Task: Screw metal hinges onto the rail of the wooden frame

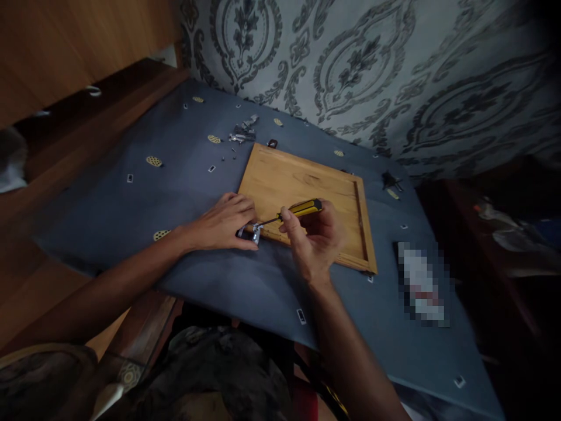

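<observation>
A framed wooden panel (302, 181), like a small cabinet door, lies on the blue tablecloth. At its near left corner sits a metal cabinet hinge (256, 235). My left hand (225, 222) rests at that corner, with its fingers on the panel's edge and its thumb beside the hinge, steadying it. My right hand (316, 240) is closed around the yellow and black handle of a screwdriver (302, 208). The screwdriver's shaft slopes down to the left, its tip at the hinge. Whether the tip sits in a screw is too small to tell.
Several metal hinge parts (243, 130) lie behind the panel, with small screws (234, 149) near them. A dark object (391, 181) is at the far right, and a pixelated flat item (421, 283) lies nearer. A patterned wall (350, 64) bounds the table's back; wooden furniture (87, 47) stands left.
</observation>
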`<state>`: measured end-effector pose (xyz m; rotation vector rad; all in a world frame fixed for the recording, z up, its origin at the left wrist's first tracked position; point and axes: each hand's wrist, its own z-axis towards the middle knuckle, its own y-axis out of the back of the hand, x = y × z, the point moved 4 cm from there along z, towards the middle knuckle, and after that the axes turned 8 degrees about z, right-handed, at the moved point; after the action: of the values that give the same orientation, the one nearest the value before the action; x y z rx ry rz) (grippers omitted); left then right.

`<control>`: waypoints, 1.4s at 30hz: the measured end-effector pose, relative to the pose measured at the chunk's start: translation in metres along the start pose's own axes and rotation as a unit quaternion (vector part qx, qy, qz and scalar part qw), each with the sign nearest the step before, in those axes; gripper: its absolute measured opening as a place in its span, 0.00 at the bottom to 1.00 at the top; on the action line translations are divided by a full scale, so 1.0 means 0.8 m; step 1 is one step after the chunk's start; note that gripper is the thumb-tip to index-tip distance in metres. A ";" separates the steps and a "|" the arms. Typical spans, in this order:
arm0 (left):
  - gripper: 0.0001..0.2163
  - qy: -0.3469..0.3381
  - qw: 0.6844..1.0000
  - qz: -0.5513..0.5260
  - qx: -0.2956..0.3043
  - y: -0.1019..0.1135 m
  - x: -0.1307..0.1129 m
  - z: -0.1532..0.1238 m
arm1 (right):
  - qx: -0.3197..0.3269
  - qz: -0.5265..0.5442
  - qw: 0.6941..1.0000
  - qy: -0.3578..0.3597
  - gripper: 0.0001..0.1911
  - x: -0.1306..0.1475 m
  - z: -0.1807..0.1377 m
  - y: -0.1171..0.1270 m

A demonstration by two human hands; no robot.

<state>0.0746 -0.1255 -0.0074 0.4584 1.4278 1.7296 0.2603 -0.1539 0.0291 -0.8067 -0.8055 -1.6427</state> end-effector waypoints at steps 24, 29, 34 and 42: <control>0.20 0.005 1.000 0.005 0.016 0.001 -0.002 0.002 | 0.077 0.033 0.996 -0.043 0.09 0.000 0.006 0.005; 0.20 0.006 1.000 0.001 0.017 0.001 -0.002 0.002 | 0.066 0.015 0.997 -0.040 0.09 -0.001 0.005 0.002; 0.20 0.001 1.000 0.007 0.018 0.001 -0.002 0.002 | 0.065 0.010 0.997 -0.032 0.09 -0.001 0.003 0.001; 0.21 0.004 1.000 0.009 0.021 0.004 -0.003 0.002 | 0.012 0.033 0.999 0.002 0.09 0.006 -0.004 0.005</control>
<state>0.0758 -0.1264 -0.0038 0.4900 1.4722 1.7192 0.2627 -0.1595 0.0321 -0.8045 -0.7866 -1.5740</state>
